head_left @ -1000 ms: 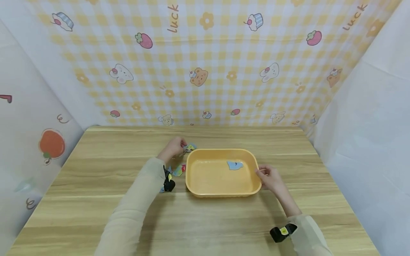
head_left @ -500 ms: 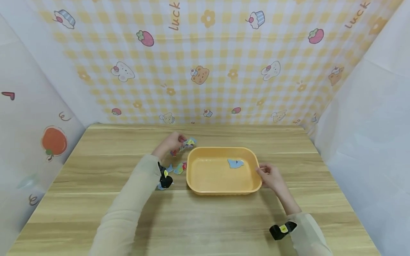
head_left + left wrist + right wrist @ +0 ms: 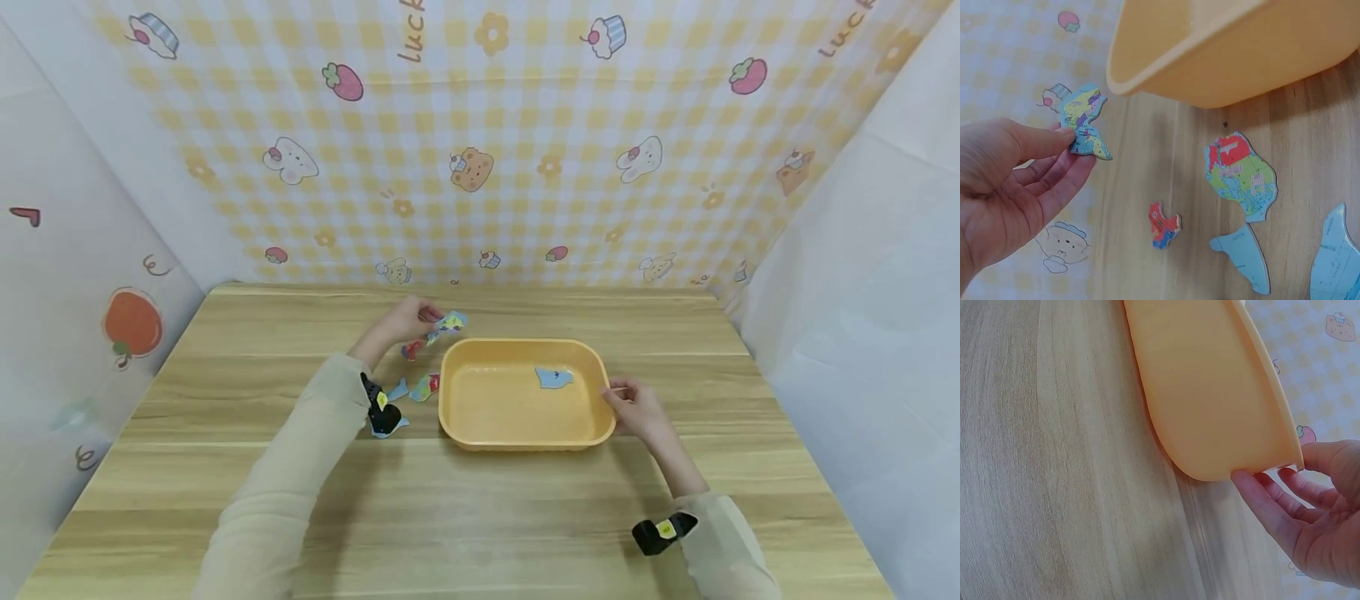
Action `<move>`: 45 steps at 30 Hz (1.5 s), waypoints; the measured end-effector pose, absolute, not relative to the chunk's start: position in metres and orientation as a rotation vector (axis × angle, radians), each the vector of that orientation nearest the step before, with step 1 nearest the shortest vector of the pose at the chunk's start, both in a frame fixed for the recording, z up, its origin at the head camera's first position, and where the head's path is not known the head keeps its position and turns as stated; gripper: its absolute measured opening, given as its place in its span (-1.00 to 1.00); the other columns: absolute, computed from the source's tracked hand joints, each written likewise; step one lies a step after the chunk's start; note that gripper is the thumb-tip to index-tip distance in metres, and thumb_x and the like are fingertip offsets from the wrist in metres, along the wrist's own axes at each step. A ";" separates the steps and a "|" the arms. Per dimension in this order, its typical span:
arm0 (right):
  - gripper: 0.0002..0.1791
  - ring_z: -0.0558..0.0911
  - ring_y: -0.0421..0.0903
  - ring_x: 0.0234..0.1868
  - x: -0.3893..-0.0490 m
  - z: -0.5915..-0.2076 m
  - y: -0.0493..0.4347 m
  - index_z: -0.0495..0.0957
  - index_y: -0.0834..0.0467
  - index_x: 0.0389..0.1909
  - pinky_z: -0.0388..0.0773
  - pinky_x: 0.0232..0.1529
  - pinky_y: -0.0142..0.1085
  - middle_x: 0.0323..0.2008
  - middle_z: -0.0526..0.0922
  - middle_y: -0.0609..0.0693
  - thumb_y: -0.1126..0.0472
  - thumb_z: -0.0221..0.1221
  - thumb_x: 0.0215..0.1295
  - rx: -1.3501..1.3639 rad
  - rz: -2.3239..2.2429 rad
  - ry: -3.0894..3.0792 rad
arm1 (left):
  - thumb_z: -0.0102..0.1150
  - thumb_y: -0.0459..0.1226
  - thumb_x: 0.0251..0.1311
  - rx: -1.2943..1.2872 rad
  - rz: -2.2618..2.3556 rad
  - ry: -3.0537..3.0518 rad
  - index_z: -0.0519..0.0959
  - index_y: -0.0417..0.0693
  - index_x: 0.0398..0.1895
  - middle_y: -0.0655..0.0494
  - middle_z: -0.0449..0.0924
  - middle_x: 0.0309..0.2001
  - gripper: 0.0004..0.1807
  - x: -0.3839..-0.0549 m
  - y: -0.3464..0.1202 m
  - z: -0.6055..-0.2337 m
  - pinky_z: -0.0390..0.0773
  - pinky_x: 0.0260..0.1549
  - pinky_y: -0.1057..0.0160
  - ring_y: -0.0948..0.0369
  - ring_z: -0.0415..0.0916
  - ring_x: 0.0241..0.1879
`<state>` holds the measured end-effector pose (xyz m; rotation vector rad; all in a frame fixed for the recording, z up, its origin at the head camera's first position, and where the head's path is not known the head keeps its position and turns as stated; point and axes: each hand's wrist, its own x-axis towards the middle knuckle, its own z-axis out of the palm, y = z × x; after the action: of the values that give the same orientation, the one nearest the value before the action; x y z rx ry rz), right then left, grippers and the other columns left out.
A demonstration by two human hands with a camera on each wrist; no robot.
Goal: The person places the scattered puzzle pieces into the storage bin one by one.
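Observation:
My left hand [image 3: 1016, 181] pinches a map puzzle piece [image 3: 1087, 119], printed yellow, purple and blue, between thumb and fingers. In the head view that hand [image 3: 408, 321] is raised just left of the yellow plastic basin [image 3: 480, 443]. One light-blue puzzle piece [image 3: 554, 379] lies inside the basin. My right hand [image 3: 1316, 519] grips the basin's right end, thumb at the rim and fingers against the outer wall. Below the left hand lie a small red and blue piece [image 3: 1164, 226], a red and green piece [image 3: 1244, 175] and a light-blue piece [image 3: 1244, 256].
Another light-blue piece [image 3: 1335, 256] lies at the lower right of the left wrist view, partly cut off. The wooden table [image 3: 480, 525] ends at a checked cloth [image 3: 510, 208] behind. White sheeting hangs at both sides.
My left hand has lifted the pinched puzzle piece up from the table beside the basin, uncovering the small red piece. My right hand keeps its grip on the basin.

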<state>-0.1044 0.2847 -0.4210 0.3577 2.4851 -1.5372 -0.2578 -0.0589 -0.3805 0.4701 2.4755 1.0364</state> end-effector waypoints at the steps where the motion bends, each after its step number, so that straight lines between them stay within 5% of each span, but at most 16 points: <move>1: -0.55 0.60 -0.17 -0.46 -0.104 -0.421 0.285 0.29 0.45 0.10 0.65 -0.44 -0.26 -0.21 0.51 0.30 0.20 0.00 0.33 0.359 -1.534 2.486 | -0.01 -0.46 0.19 0.461 1.047 2.464 0.42 -0.41 0.02 -0.29 0.47 -0.03 -0.68 -0.257 -0.058 -0.380 0.56 -0.06 0.17 -0.07 0.47 -0.03; 20: -0.53 0.61 -0.16 -0.43 -0.107 -0.420 0.285 0.28 0.44 0.12 0.65 -0.42 -0.27 -0.18 0.49 0.32 0.18 -0.01 0.34 0.345 -1.512 2.482 | 0.03 -0.47 0.17 0.601 1.117 2.307 0.44 -0.38 0.02 -0.24 0.51 -0.03 -0.67 -0.243 -0.009 -0.375 0.62 -0.20 0.27 -0.01 0.52 -0.08; 38: -0.53 0.63 -0.12 -0.42 -0.107 -0.423 0.285 0.29 0.42 0.13 0.65 -0.42 -0.28 -0.16 0.48 0.34 0.17 0.00 0.33 0.351 -1.531 2.463 | 0.10 -0.47 0.11 0.768 0.837 2.412 0.55 -0.31 -0.26 -0.12 0.57 -0.27 -0.87 -0.222 0.028 -0.391 0.56 -0.33 0.37 0.13 0.50 -0.27; 41: -0.53 0.63 -0.11 -0.41 -0.107 -0.423 0.285 0.29 0.42 0.13 0.65 -0.42 -0.28 -0.16 0.48 0.35 0.17 0.00 0.34 0.340 -1.533 2.470 | 0.09 -0.46 0.10 0.840 0.766 2.437 0.56 -0.27 -0.27 -0.09 0.58 -0.28 -0.87 -0.226 0.031 -0.401 0.55 -0.26 0.31 0.13 0.51 -0.26; 45: -0.54 0.63 -0.10 -0.40 -0.108 -0.423 0.286 0.29 0.44 0.12 0.65 -0.43 -0.29 -0.16 0.48 0.36 0.19 -0.01 0.34 0.321 -1.528 2.484 | 0.12 -0.42 0.04 1.005 0.769 2.425 0.59 -0.10 -0.36 0.08 0.59 -0.39 -0.89 -0.275 0.039 -0.486 0.54 -0.36 0.37 0.24 0.51 -0.37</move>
<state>-0.1077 0.2861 -0.4226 0.3212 2.4837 -1.5276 -0.2752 0.0386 -0.4858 1.0050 2.4245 0.7692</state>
